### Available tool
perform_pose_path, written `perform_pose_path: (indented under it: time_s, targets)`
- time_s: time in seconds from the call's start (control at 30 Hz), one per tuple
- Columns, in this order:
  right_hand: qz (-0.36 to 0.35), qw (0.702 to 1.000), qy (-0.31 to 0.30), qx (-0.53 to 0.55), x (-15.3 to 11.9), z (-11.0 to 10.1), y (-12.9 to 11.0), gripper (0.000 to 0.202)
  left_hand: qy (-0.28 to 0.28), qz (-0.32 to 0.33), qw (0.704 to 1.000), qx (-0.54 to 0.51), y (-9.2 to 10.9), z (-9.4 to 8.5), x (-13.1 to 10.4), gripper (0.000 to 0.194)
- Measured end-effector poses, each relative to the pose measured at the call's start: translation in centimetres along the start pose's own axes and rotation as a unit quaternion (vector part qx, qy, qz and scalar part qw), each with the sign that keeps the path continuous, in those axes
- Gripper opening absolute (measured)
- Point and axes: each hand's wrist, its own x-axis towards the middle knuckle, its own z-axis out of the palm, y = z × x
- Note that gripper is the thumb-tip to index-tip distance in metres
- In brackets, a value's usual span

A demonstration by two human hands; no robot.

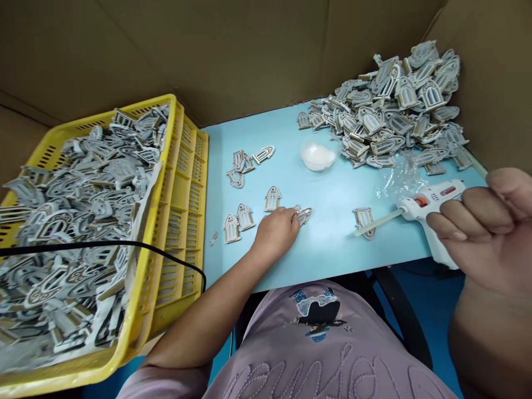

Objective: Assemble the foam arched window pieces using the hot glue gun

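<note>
I judge this the picking-up step, wanting a neat pinch: my left hand (277, 230) meets a window piece (305, 215), grip I can't tell, right hand (486, 227) fisted.

Head-worn view — forward, down over hands (277, 228)

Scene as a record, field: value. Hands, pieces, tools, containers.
left hand: lowered to the table, fingers at small arched pieces
right hand: raised, fingers curled, overlapping the glue gun in view; grip unclear
glue gun: white, pale stick protruding at its left end
single piece: flat on the table, partly behind the stick
crate: yellow, left side, heaped with pieces
cable: black, across the crate
pile: similar pieces, back right
dish: clear, white contents
</note>
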Motion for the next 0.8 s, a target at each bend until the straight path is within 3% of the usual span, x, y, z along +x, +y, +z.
perform_pose_path:
  time_s: [0.1,0.2,0.23,0.3,0.4,0.5,0.6,0.7,0.8]
  targets:
    - [0.108,0.97,0.029,0.217,-0.6,-0.1,-0.6,0.028,0.048,0.001,0.997,0.053,0.8,0.5,1.4,0.034]
    - [0.124,0.959,0.043,0.251,-1.0,-0.1,-1.0,0.027,0.084,0.123,0.982,0.115,2.8,1.5,3.3,0.049]
    - [0.125,0.957,0.041,0.259,-1.1,0.0,-1.0,0.027,0.065,0.195,0.97,0.13,3.7,2.0,4.0,0.05]
    - [0.123,0.954,0.032,0.272,-1.3,0.2,-1.2,0.026,-0.031,0.331,0.934,0.134,5.7,3.2,5.5,0.052]
    - [0.119,0.953,0.026,0.278,-1.7,0.4,-1.3,0.021,-0.13,0.424,0.886,0.134,8.2,4.7,7.2,0.059]
    - [0.128,0.954,0.029,0.271,-2.1,0.4,-1.3,0.016,-0.143,0.415,0.888,0.136,9.0,5.1,8.0,0.046]
    - [0.148,0.95,0.028,0.272,-2.3,0.3,-0.8,0.015,-0.11,0.348,0.92,0.141,8.0,3.9,7.8,0.03]
    - [0.18,0.946,0.016,0.268,-2.5,0.8,0.4,0.013,-0.059,0.259,0.954,0.136,6.4,1.9,6.1,0.031]
    - [0.213,0.949,-0.012,0.233,-2.6,2.7,1.7,0.011,0.013,0.174,0.98,0.094,5.4,-0.2,2.8,0.045]
